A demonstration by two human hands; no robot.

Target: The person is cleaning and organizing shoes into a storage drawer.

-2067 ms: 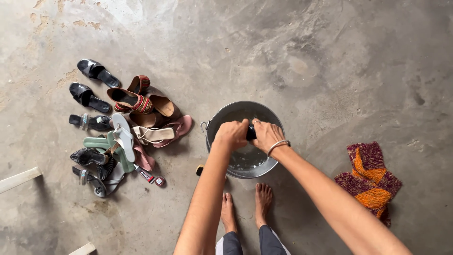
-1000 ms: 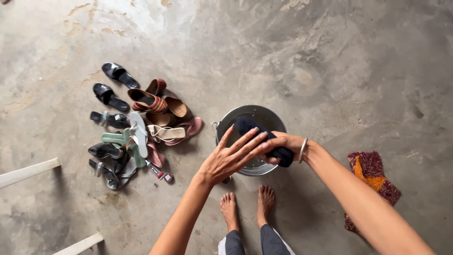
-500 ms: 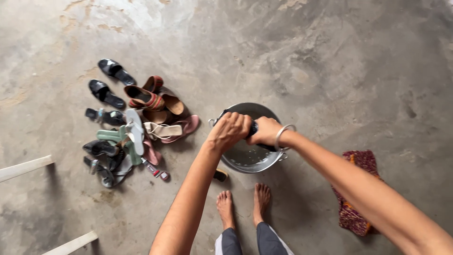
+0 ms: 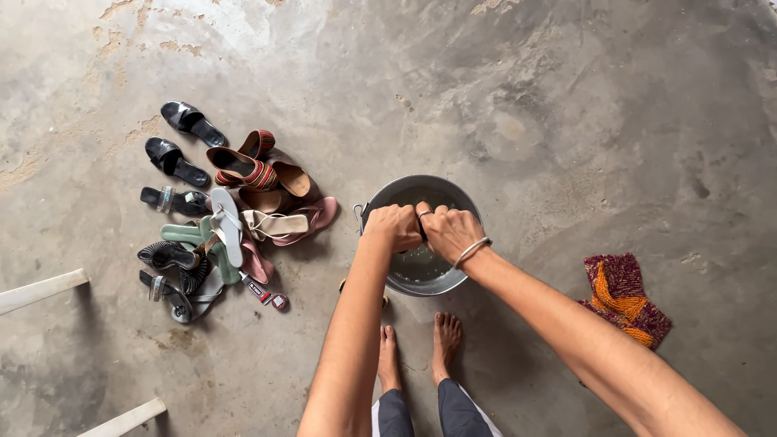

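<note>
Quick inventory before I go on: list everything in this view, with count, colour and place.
Metal basin: one, grey, floor centre, water inside.
Dark cloth: one, mostly hidden, gripped between both hands over the basin.
Pile of sandals: many, black, green, white, pink, brown and striped, floor left.
Small tube: one, red and white, beside the pile.
Rag: one, maroon and orange, floor right.
White bars: two, lower left.
Concrete floor: grey.
Bare feet: two, below the basin.
Left hand: closed on the cloth.
Right hand: closed on the cloth, silver bangle at the wrist.
</note>
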